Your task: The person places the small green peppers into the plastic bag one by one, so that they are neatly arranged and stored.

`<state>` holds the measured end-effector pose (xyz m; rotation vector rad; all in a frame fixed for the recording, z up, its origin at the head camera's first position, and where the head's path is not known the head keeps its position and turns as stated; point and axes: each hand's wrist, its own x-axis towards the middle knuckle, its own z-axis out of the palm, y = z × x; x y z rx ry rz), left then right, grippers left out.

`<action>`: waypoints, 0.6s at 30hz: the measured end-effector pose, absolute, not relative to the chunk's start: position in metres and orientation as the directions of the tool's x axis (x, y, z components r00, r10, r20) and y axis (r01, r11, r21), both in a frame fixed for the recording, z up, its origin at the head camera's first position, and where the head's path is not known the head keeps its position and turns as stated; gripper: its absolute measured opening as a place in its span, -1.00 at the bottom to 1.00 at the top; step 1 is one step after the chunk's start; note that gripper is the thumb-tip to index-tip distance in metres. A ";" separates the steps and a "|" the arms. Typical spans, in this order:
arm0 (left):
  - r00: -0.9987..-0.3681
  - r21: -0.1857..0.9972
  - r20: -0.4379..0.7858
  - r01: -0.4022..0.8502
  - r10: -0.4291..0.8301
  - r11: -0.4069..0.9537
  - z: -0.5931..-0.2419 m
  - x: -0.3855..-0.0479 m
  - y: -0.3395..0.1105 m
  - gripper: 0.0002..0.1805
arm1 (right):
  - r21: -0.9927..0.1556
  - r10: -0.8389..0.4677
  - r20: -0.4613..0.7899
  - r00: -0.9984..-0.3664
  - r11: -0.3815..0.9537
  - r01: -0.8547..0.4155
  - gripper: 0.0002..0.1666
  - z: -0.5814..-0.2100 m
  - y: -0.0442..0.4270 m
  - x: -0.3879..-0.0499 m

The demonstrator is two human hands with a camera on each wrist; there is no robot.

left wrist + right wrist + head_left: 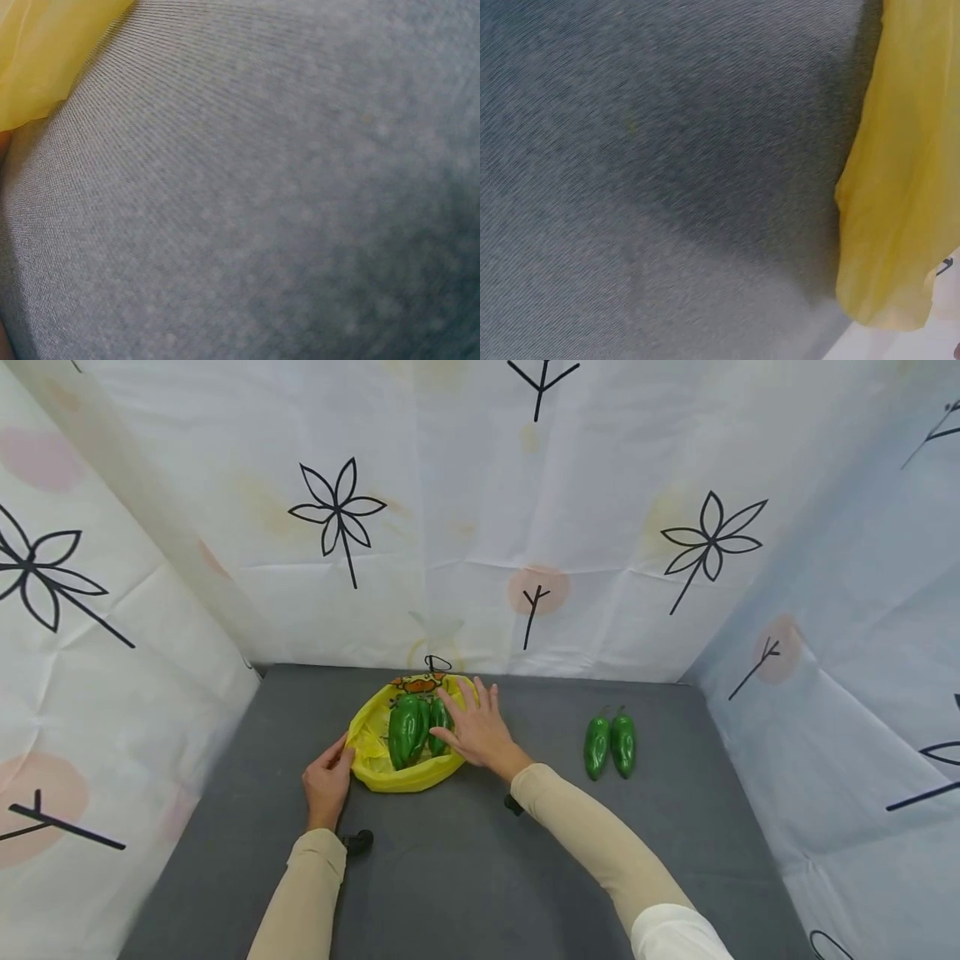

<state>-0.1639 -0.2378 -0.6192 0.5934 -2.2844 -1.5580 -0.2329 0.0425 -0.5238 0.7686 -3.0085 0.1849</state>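
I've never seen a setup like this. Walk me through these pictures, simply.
There's no robot here: two bare human hands do the work. The widest picture comes from a camera on the person's head, looking forward and down. The other two come from cameras on the wrists; both show mostly gray surface and part of the bag.

On the dark gray tabletop sits an open yellow plastic bag with green peppers inside. To its right, two green jalapeño peppers lie side by side.

The left hand pinches the bag's rim. The right hand, fingers spread, is at the bag's opposite side; I can't tell whether it touches the peppers inside.
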 end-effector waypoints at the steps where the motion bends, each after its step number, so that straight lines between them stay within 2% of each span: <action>1: -0.864 0.933 0.025 -0.160 -0.502 0.321 -0.619 -0.164 -0.238 -0.57 | -0.093 -0.477 0.060 -0.877 0.872 -0.481 -0.12 -0.524 0.044 -0.232; 11: -0.864 0.929 0.036 -0.156 -0.501 0.336 -0.616 -0.164 -0.237 -0.59 | -0.031 -0.458 0.054 -0.887 0.887 -0.460 0.03 -0.524 0.056 -0.224; 18: -0.867 0.926 0.024 -0.168 -0.498 0.338 -0.615 -0.163 -0.236 -0.57 | -0.047 -0.445 0.038 -0.895 0.893 -0.447 0.09 -0.524 0.067 -0.216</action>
